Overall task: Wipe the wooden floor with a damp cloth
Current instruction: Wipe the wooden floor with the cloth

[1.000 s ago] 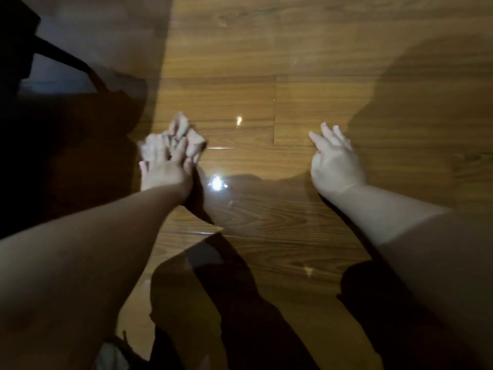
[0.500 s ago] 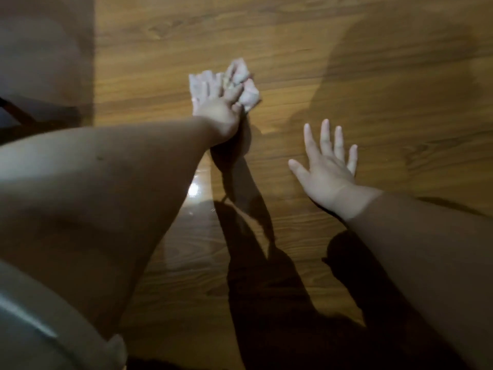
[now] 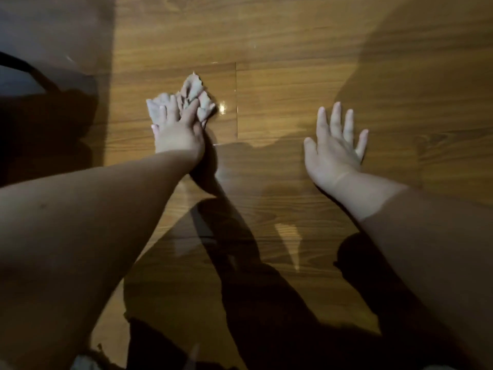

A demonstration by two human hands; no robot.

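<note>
A crumpled pale cloth lies on the glossy wooden floor, pressed down under my left hand, whose fingers spread over it and grip its folds. The cloth's far edge sticks out beyond my fingertips. My right hand rests flat on the floor to the right, palm down, fingers apart, holding nothing. A damp sheen shows on the planks between and below my arms.
A dark object with a slanted leg or bar stands at the far left in shadow. My own shadows fall across the lower floor. Lit wooden planks stretch ahead and to the right.
My left hand has slid the cloth along the floor, away from me and then back nearer. My right hand stays planted flat, fingers now spread wider than a second ago.
</note>
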